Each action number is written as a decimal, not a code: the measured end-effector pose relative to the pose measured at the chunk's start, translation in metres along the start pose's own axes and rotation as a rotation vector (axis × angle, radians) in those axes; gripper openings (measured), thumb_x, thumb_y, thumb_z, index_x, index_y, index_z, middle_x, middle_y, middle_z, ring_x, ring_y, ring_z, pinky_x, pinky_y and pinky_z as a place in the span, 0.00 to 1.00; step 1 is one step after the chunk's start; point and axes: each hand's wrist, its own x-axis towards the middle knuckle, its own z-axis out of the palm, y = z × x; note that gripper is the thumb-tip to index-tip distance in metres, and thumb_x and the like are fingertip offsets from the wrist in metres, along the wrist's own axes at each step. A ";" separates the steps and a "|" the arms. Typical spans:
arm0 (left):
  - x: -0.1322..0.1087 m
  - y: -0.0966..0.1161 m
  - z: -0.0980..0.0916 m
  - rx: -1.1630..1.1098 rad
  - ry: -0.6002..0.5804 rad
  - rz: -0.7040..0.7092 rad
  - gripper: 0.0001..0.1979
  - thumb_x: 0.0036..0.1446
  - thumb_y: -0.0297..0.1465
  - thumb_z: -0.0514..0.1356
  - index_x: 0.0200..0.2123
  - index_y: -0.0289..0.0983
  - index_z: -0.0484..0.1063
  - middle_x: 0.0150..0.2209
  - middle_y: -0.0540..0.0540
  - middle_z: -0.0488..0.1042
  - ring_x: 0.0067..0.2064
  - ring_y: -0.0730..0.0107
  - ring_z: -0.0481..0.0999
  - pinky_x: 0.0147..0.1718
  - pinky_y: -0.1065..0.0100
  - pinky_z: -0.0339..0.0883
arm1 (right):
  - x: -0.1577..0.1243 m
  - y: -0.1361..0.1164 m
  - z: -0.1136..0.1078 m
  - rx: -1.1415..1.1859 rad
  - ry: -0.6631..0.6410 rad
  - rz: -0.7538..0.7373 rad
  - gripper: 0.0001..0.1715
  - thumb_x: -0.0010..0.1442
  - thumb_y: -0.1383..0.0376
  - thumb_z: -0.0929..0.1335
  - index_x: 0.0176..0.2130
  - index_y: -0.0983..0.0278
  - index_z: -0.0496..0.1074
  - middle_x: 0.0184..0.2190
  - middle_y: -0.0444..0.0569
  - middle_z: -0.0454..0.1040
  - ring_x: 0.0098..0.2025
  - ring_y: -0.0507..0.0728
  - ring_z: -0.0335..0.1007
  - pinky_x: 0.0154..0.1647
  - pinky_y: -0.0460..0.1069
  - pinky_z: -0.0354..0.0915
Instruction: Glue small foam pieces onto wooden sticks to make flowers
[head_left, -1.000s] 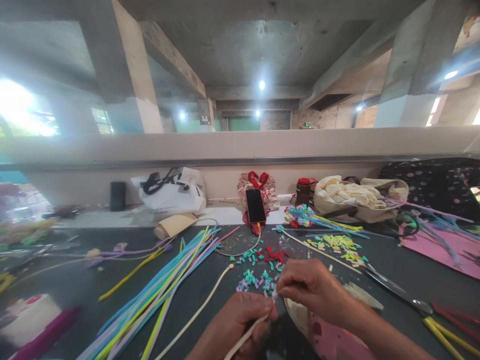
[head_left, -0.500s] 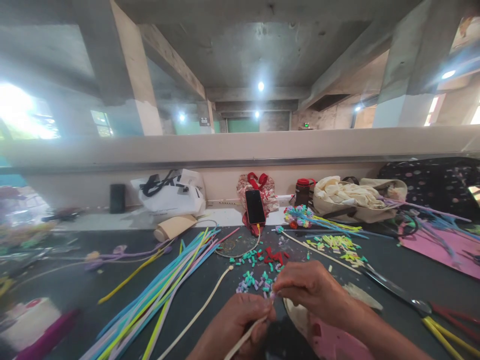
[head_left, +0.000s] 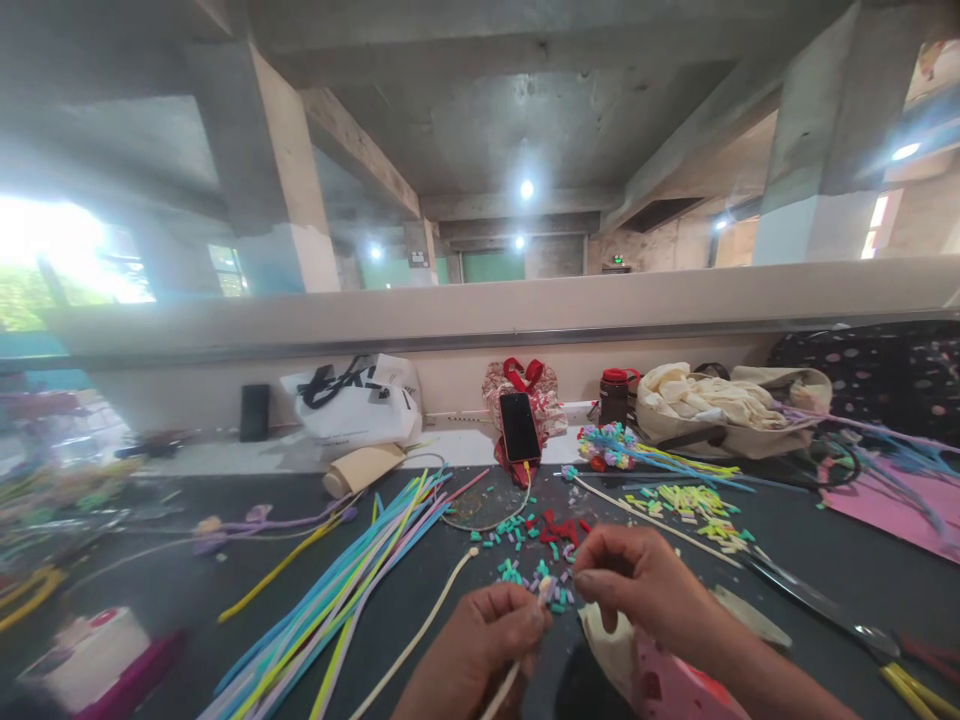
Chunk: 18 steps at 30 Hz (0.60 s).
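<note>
My left hand (head_left: 499, 630) is closed in a pinch around a cream fuzzy pipe cleaner (head_left: 504, 690), whose upper end shows a small pale pinkish tip (head_left: 545, 590) above the thumb. Just to the right, apart from that tip, my right hand (head_left: 637, 580) has its thumb and forefinger curled toward each other; whether a small piece is between them I cannot make out. Below and behind the fingertips lie short teal and lilac cut pieces (head_left: 517, 572). Another cream pipe cleaner (head_left: 420, 630) with a knobbed end rests left of my left hand.
A bundle of coloured pipe cleaners (head_left: 337, 590) lies at left. Red pieces (head_left: 559, 525) and yellow-green pieces (head_left: 686, 502) are scattered behind my hands. A phone (head_left: 519, 425) leans on a patterned bag (head_left: 551, 385). Scissors (head_left: 817, 595) and pink material (head_left: 667, 680) are at right.
My right hand has drawn away to the right from the pipe cleaner's tip, leaving a gap between the hands. My left hand keeps its hold. The view has shifted slightly.
</note>
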 end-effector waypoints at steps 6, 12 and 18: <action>0.002 -0.006 0.004 0.043 0.077 0.045 0.16 0.29 0.38 0.68 0.16 0.32 0.68 0.12 0.51 0.67 0.15 0.81 0.61 0.18 0.76 0.50 | -0.004 -0.001 0.004 -0.044 0.001 -0.072 0.07 0.49 0.67 0.67 0.27 0.67 0.75 0.21 0.43 0.68 0.16 0.44 0.60 0.15 0.40 0.57; 0.004 -0.006 0.005 0.121 0.132 0.075 0.18 0.27 0.41 0.68 0.16 0.32 0.69 0.11 0.52 0.65 0.14 0.81 0.59 0.17 0.76 0.46 | -0.006 -0.004 0.005 -0.168 0.008 -0.165 0.08 0.51 0.67 0.66 0.27 0.66 0.76 0.21 0.44 0.68 0.16 0.45 0.60 0.16 0.40 0.57; 0.008 -0.007 0.004 0.162 0.147 0.103 0.19 0.26 0.42 0.68 0.16 0.32 0.69 0.10 0.53 0.64 0.15 0.80 0.59 0.19 0.75 0.49 | -0.007 -0.004 0.006 -0.286 0.024 -0.240 0.08 0.51 0.68 0.66 0.28 0.65 0.77 0.22 0.44 0.70 0.17 0.45 0.61 0.17 0.40 0.57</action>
